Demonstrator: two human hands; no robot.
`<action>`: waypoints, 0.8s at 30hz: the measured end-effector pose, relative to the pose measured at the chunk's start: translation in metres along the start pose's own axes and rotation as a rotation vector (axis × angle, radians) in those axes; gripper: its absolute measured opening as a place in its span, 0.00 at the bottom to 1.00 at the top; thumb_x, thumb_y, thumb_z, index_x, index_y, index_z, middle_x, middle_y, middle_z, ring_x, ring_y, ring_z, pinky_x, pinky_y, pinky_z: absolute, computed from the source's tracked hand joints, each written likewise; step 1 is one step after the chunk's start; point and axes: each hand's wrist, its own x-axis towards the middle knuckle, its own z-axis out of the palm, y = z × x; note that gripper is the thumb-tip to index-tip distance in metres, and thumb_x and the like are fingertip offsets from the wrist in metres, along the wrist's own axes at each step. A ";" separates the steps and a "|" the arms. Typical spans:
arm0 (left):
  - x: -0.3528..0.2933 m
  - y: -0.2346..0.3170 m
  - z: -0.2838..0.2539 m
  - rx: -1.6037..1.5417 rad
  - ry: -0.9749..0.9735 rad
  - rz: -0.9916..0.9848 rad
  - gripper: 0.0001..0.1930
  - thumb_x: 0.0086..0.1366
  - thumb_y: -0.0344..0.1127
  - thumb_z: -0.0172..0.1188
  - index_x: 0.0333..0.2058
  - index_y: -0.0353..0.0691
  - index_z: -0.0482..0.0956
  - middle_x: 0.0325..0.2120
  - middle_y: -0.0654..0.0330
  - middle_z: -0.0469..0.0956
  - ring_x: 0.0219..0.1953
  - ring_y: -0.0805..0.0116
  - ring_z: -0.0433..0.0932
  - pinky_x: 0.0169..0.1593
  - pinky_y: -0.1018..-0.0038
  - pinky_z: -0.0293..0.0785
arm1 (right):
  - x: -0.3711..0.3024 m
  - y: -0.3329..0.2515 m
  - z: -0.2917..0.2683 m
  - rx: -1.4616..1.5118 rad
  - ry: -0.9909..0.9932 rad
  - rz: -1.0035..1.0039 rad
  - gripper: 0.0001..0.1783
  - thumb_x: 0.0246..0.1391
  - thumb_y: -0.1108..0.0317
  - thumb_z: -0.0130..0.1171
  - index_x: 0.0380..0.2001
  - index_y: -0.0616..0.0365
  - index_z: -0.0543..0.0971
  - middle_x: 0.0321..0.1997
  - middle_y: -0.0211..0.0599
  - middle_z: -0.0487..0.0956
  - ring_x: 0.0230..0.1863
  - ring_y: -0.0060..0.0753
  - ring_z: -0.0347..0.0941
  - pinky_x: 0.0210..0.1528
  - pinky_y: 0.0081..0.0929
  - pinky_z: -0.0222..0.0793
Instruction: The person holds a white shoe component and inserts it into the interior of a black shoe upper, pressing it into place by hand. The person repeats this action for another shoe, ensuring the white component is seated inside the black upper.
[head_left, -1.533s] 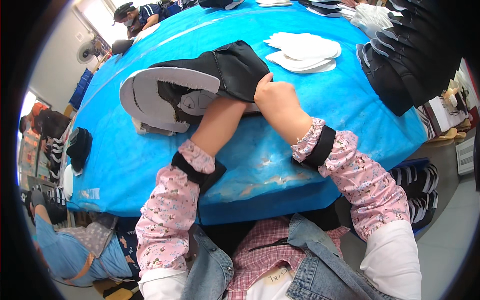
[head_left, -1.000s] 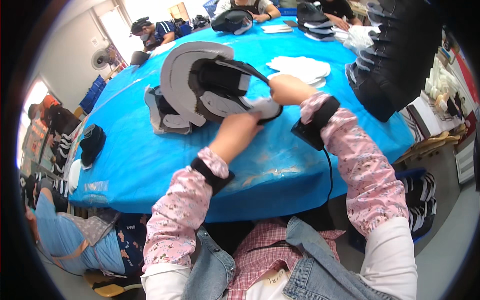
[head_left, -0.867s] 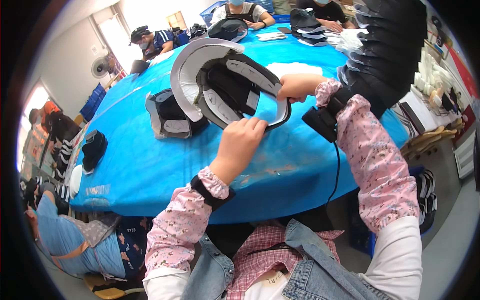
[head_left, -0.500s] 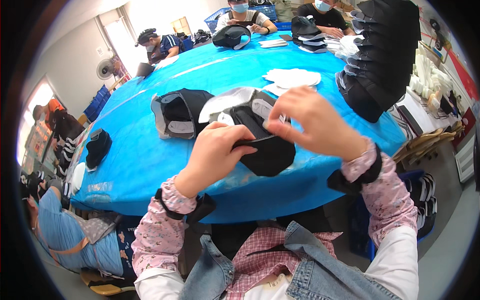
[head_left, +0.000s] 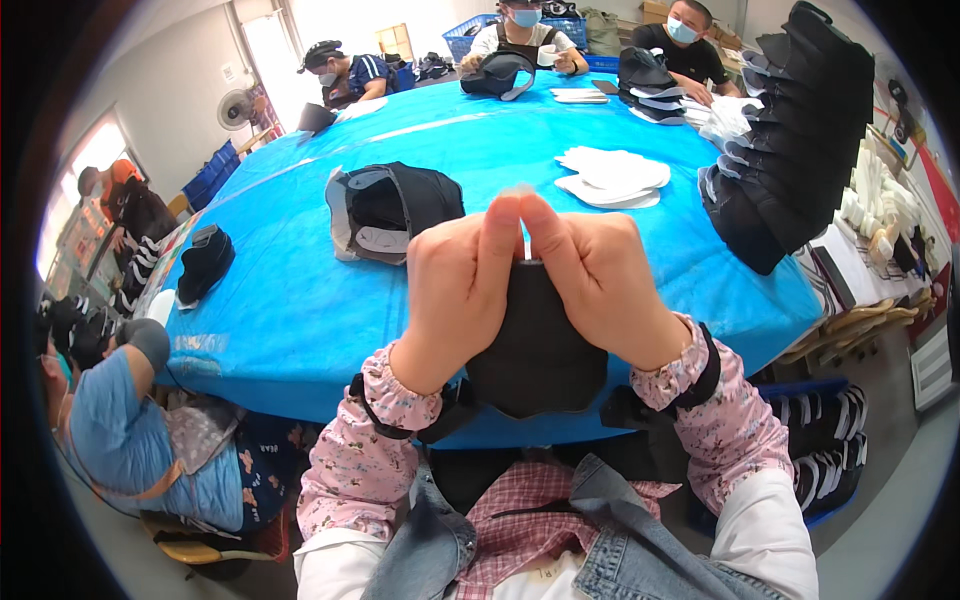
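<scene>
Close in front of me, at the table's near edge, is a black cap [head_left: 540,350] with its crown toward me. My left hand [head_left: 452,285] grips its far edge from one side, fingers curled. My right hand [head_left: 612,285] grips the same edge from the other side, and the two thumbs stand up side by side. The hands hide the cap's brim and inside. Just beyond my left hand another black cap [head_left: 425,200] lies on its side, its pale lining showing. White curved brim-shaped pieces [head_left: 615,175] lie in a pile past my right hand.
A blue cover [head_left: 290,280] spans the table. At the right rises a tall stack of black caps [head_left: 800,140]. A single black cap [head_left: 207,265] sits at the left. People work along the far and left sides. A blue crate [head_left: 835,500] of caps stands at lower right.
Both hands have come together at the cap's far edge, thumbs now side by side. The cap has turned, so its white inside no longer shows. The view has shifted slightly.
</scene>
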 end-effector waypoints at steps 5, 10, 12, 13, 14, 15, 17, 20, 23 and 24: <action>-0.003 0.013 0.003 -0.575 0.117 -0.135 0.30 0.71 0.48 0.32 0.12 0.36 0.63 0.11 0.68 0.64 0.15 0.81 0.57 0.19 0.79 0.51 | 0.002 -0.019 0.005 0.546 0.012 0.089 0.22 0.62 0.59 0.44 0.25 0.67 0.77 0.14 0.43 0.71 0.15 0.22 0.65 0.19 0.20 0.61; -0.004 0.004 -0.009 -0.464 0.099 -0.083 0.31 0.71 0.48 0.29 0.10 0.37 0.60 0.09 0.66 0.62 0.12 0.79 0.55 0.18 0.78 0.48 | 0.006 -0.006 0.000 0.505 0.025 0.087 0.30 0.64 0.57 0.39 0.09 0.60 0.62 0.11 0.22 0.58 0.14 0.15 0.49 0.17 0.20 0.43; -0.005 0.010 -0.015 -0.602 0.102 -0.031 0.32 0.71 0.48 0.29 0.09 0.36 0.60 0.09 0.66 0.60 0.12 0.76 0.56 0.18 0.77 0.49 | 0.007 0.003 -0.011 0.425 -0.143 0.242 0.33 0.64 0.52 0.33 0.08 0.59 0.59 0.10 0.22 0.55 0.14 0.17 0.45 0.17 0.22 0.40; -0.005 0.007 -0.012 -0.578 0.067 -0.018 0.33 0.71 0.48 0.28 0.09 0.36 0.60 0.08 0.66 0.60 0.12 0.77 0.56 0.18 0.77 0.49 | 0.000 -0.001 -0.011 0.389 -0.127 0.235 0.33 0.65 0.51 0.29 0.07 0.58 0.56 0.09 0.23 0.52 0.14 0.18 0.44 0.17 0.22 0.39; -0.007 0.003 -0.011 -0.543 0.040 -0.008 0.33 0.71 0.49 0.27 0.09 0.36 0.60 0.08 0.66 0.60 0.12 0.77 0.55 0.18 0.77 0.49 | -0.002 -0.009 -0.011 0.394 -0.138 0.233 0.33 0.65 0.51 0.29 0.07 0.58 0.56 0.09 0.23 0.52 0.14 0.18 0.44 0.17 0.22 0.39; -0.008 -0.002 -0.009 -0.568 0.001 -0.071 0.33 0.70 0.50 0.27 0.09 0.37 0.60 0.09 0.66 0.60 0.12 0.77 0.55 0.19 0.77 0.48 | -0.004 -0.015 -0.010 0.508 -0.095 0.233 0.33 0.65 0.52 0.29 0.07 0.58 0.55 0.09 0.24 0.52 0.14 0.18 0.45 0.17 0.22 0.39; -0.009 -0.013 0.001 -0.640 -0.036 -0.132 0.34 0.70 0.53 0.25 0.09 0.38 0.60 0.08 0.66 0.59 0.13 0.78 0.54 0.19 0.77 0.47 | -0.004 -0.022 -0.006 0.590 -0.066 0.211 0.32 0.65 0.54 0.28 0.07 0.57 0.54 0.09 0.26 0.53 0.13 0.20 0.46 0.17 0.22 0.41; -0.010 -0.015 0.004 -0.626 -0.072 -0.207 0.34 0.70 0.53 0.25 0.09 0.38 0.59 0.08 0.67 0.59 0.13 0.79 0.54 0.19 0.78 0.47 | -0.005 -0.028 0.003 0.718 -0.006 0.164 0.32 0.65 0.56 0.28 0.07 0.57 0.54 0.08 0.27 0.55 0.12 0.22 0.48 0.17 0.22 0.43; -0.010 -0.011 0.012 -0.638 -0.014 -0.171 0.34 0.70 0.54 0.25 0.08 0.40 0.58 0.08 0.67 0.59 0.13 0.80 0.54 0.19 0.78 0.47 | -0.007 -0.020 0.003 0.785 0.003 0.041 0.23 0.65 0.61 0.31 0.19 0.60 0.66 0.10 0.26 0.59 0.13 0.21 0.52 0.17 0.22 0.47; -0.012 -0.011 0.012 -0.699 0.008 -0.185 0.34 0.70 0.53 0.25 0.08 0.40 0.58 0.08 0.67 0.59 0.13 0.80 0.54 0.19 0.78 0.47 | -0.009 -0.011 0.002 0.780 -0.003 0.014 0.21 0.65 0.63 0.33 0.24 0.62 0.71 0.11 0.26 0.60 0.14 0.20 0.53 0.17 0.21 0.48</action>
